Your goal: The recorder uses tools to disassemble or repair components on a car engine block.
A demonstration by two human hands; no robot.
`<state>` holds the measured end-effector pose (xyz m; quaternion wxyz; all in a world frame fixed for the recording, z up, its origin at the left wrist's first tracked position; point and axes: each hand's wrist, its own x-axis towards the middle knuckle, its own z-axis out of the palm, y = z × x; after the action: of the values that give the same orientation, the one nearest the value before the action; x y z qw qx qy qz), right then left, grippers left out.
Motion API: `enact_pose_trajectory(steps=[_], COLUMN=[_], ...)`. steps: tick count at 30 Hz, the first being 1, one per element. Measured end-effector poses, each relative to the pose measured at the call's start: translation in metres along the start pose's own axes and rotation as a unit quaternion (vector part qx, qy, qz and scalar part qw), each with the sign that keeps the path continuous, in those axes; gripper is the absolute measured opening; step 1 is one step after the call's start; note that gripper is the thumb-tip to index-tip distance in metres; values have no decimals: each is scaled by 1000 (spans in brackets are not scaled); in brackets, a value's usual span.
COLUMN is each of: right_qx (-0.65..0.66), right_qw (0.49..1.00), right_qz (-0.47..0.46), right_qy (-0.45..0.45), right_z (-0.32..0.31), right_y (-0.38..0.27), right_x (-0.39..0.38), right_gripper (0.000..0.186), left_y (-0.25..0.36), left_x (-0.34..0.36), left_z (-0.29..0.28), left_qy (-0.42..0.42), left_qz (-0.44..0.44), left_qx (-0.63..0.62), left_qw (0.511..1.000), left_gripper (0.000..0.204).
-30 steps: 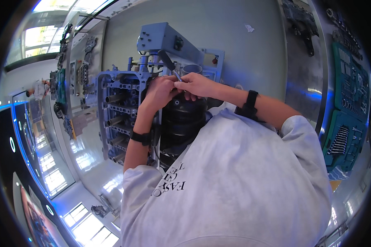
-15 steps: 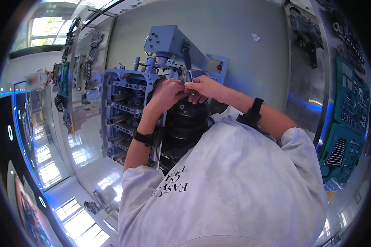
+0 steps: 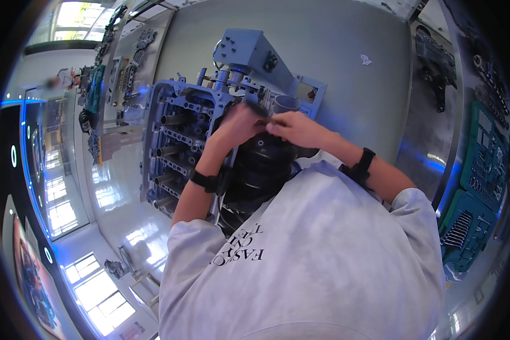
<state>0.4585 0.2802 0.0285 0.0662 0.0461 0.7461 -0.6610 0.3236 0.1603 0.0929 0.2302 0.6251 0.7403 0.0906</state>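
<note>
A blue-grey engine block point(image 3: 173, 141) with rows of tubes and holes sits on a grey stand point(image 3: 249, 54). A black ribbed part point(image 3: 263, 164) is set against its near side. My left hand point(image 3: 238, 123) is closed around a dark, blurred tool point(image 3: 255, 107) at the top of the black part. My right hand point(image 3: 297, 129) meets it there with curled fingers pinched at the same spot; what they hold is hidden. Both wrists wear black bands. My white shirt fills the lower picture.
A green tray point(image 3: 476, 187) of sockets and wrenches lies at the right edge. Dark engine parts point(image 3: 436, 62) lie on the grey surface at top right, with a small white scrap point(image 3: 366, 59) nearby. More parts line a rack point(image 3: 113, 62) at upper left beside glossy floor.
Both hands stay together at the top of the black part; they have shifted slightly and the dark tool now shows only as a blur. The view has tilted a little.
</note>
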Motion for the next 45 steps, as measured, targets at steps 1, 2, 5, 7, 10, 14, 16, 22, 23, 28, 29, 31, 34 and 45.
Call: enact_pose_trajectory(steps=[1, 2, 5, 7, 10, 14, 16, 22, 23, 28, 29, 31, 34, 45], right_qx=[1, 123, 232, -218, -263, -169, -69, 87, -57, -188, -51, 87, 324, -349], right_qw=[1000, 990, 969, 958, 933, 962, 990, 995, 980, 937, 983, 994, 928, 901], right_qz=[-1, 63, 81, -171, -233, -194, -101, -10, -148, -259, -146, -27, 178, -227], right_qy=[-3, -11, -23, 70, 74, 92, 68, 56, 116, 140, 103, 60, 50, 124], right_z=[-1, -3, -2, 2, 7, 6, 4, 5, 6, 10, 9, 6, -1, 5], right_y=[0, 1, 2, 1, -1, -5, -5, 1, 2, -4, -6, -9, -11, -3], right_x=[3, 4, 1, -6, -11, -11, -7, -3, -4, -10, -9, -8, -4, -13], right_gripper=[22, 22, 16, 13, 20, 16, 13, 12, 12, 14, 15, 17, 17, 15], left_y=[0, -1, 0, 0, 0, 1, 1, 3, 3, 0, -1, 0, 2, 1], left_x=[0, 0, 0, 1, 1, 1, 1, 1, 1, 2, 2, 1, 1, 1], left_z=[0, 0, 1, 1, 2, 2, 1, 1, 1, 4, 4, 4, 1, 2], left_qy=[7, -2, -1, -12, -17, -20, -20, -22, -17, -21, -9, 4, -8, -21], left_qz=[-11, -15, -14, -13, -22, -23, -15, -26, -39, -41, -29, -18, -12, -16], left_qx=[-15, -5, 29, 22, 31, 41, 37, 31, 24, 32, 27, 21, 19, 14], left_qw=[1000, 1000, 999, 1000, 999, 999, 999, 999, 999, 998, 999, 1000, 1000, 1000], left_gripper=[11, 13, 14, 15, 16, 15, 15, 15, 15, 17, 17, 17, 16, 15])
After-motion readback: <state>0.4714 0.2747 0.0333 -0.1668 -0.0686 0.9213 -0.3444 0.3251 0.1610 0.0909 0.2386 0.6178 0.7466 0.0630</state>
